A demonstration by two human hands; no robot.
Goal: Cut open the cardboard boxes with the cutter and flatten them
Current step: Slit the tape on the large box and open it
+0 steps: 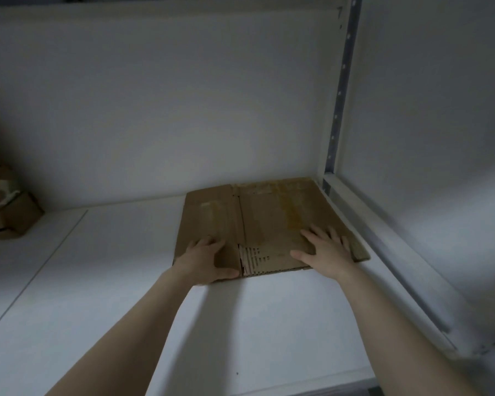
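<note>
With the left hand (209, 260) curled round the near edge of the flattened box (272, 218) and the right hand (327, 250) spread flat on it, the shelf (212, 324) beneath, the creases are best pressed evenly.

We see two bare forearms, slim and smooth, rising from the bottom edge to our left hand (205, 258) and right hand (327, 252). Both are bare too; the nails are too blurred to judge.
</note>
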